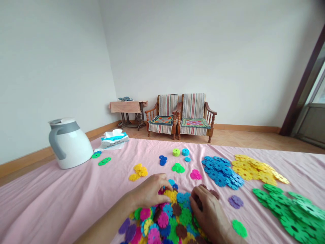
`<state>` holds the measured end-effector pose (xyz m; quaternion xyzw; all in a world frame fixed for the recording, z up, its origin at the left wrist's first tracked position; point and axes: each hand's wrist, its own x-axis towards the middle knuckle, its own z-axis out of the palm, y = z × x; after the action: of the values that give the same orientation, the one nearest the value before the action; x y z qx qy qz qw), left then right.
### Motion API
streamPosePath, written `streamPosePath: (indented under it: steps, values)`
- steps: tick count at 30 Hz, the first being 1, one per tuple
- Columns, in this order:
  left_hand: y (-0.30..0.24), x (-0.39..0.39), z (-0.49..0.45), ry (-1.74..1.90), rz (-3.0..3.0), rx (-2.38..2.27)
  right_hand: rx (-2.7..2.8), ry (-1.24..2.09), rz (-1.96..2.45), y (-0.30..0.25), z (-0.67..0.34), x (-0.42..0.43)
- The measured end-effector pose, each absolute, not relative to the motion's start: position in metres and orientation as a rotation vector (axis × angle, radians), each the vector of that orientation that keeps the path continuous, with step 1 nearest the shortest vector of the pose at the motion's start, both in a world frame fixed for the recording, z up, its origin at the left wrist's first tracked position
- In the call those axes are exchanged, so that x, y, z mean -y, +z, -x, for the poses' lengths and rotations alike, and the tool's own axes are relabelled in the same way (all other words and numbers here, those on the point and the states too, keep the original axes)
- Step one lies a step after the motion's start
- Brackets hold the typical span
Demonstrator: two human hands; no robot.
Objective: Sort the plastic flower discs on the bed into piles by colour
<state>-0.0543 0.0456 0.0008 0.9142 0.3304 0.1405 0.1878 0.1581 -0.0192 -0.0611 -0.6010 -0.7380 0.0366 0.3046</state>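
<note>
My left hand (153, 191) reaches over a mixed pile of plastic flower-shaped discs (162, 220), the slotted interlocking kind. Its thumb and fingers are apart, bent around the far left of the pile beside a yellow disc (171, 196). My right hand (209, 210) is curled at the pile's right side. Brown discs (214, 194) show beyond its fingers and between them and the thumb; the fingertips are partly hidden. Beyond the hands lie small groups of yellow discs (138, 171), green discs (178, 168) and pink discs (196, 174).
On the pink cloth (83, 200) are large heaps of blue discs (220, 171), yellow discs (256, 168) and green discs (291, 210) at right. A white jug (73, 145) and a tissue pack (114, 139) stand left. Two wooden armchairs (194, 115) are behind.
</note>
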Motion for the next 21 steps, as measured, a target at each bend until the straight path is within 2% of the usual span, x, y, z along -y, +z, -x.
streamPosePath:
  steps: [14, 21]
  values:
    - [-0.007, -0.049, 0.052, 0.430, -2.356, -0.931, 1.956, 0.110, 1.616, -0.060, -0.157, 0.019]
    - [-0.009, -0.058, 0.057, 0.562, -2.186, -0.934, 1.968, 0.119, 1.585, -0.064, -0.159, 0.018]
